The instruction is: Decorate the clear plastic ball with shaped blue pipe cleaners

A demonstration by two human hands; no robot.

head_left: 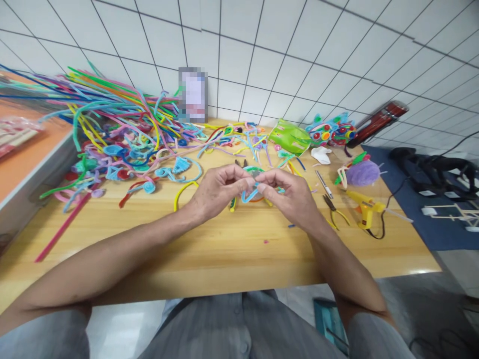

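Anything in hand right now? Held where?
Yes: a bent light blue strip, pinched at its upper ends by the fingertips of left hand and right hand. Fingers hide the exact contact.

So there's a yellow glue gun (368, 209) on the right of the bench (239, 264), pliers (335, 212) just beside it, a fuzzy purple ball (362, 173) behind those, and a red cylinder (379, 122) leaning by the tiled wall (239, 60).

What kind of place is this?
It looks like a craft corner, maybe in a workshop or classroom. A big heap of fuzzy sticks covers part of the table, and a yellow glue gun and pliers lie to the right.
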